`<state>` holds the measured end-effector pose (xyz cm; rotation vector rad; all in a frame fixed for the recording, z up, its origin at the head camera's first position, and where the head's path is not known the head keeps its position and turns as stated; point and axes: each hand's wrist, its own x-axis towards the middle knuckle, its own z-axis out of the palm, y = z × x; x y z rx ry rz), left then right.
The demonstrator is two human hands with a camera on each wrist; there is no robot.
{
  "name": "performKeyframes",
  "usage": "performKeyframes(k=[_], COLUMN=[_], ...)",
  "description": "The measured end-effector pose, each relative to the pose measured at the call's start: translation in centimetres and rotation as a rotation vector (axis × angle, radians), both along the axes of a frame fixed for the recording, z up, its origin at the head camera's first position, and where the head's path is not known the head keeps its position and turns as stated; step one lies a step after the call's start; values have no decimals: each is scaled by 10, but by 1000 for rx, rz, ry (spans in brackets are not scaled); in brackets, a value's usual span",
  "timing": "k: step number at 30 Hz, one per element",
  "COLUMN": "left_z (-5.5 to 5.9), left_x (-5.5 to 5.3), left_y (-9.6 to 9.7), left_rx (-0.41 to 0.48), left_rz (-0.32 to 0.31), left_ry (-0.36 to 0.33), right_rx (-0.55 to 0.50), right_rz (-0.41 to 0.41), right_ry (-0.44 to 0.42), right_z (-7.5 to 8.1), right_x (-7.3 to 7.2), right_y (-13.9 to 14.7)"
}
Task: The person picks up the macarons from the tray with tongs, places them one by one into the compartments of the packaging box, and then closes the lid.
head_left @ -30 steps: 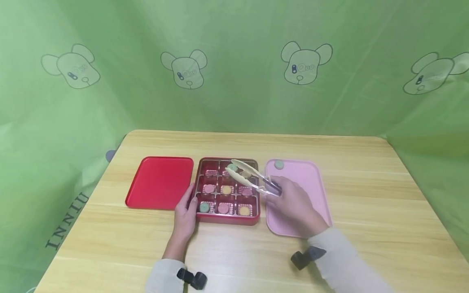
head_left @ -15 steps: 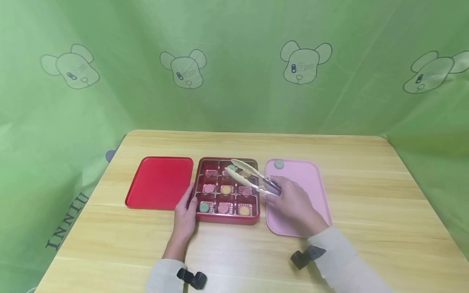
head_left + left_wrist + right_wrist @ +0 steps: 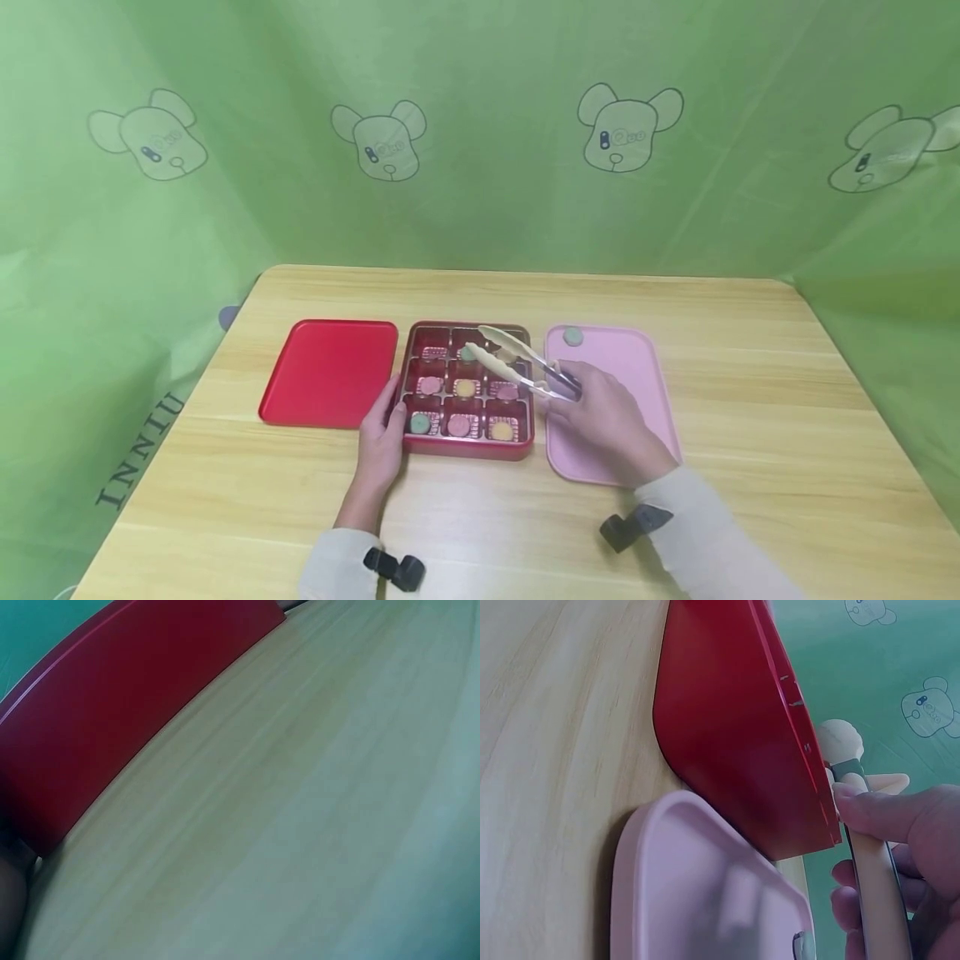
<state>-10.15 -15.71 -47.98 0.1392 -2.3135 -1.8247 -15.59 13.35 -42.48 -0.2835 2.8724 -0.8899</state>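
Note:
My left hand holds the left side of a red square box, its thumb at the front corner. The box has a divided tray with round macaron-like sweets, one to a compartment. My right hand grips food tongs with cream tips, above the box's right side. The tips stand apart over a green sweet in the back middle compartment. Pink, yellow and purple sweets lie in the middle row. In the right wrist view, thumb and fingers clasp the tongs' handle.
A pink tray lies right of the box, with one grey-green sweet in its back left corner. The red lid lies to the left. All stand on a wooden table before a green curtain.
The green sweet, earlier between the tongs' tips, now sits lower in the back middle compartment, clear of them. The tongs have shifted slightly right. My left hand stays on the box.

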Motion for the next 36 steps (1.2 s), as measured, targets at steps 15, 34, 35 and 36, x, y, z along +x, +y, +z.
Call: performKeyframes(k=[15,34,35,36], left_z=[-30,6,6,6], left_x=[-9,2,2,3], left_y=[-6,2,2,2], left_rx=[-18,-22,-22,-23], left_rz=[32,3,4,6], left_ry=[36,31,31,29], right_rx=[-12,35,40,49], right_rz=[-42,-111,-114,-115], right_ry=[-4,-15,-16,-13], right_z=[4,9,9,8], right_x=[-2,0,0,0], right_y=[18,71,73,75])
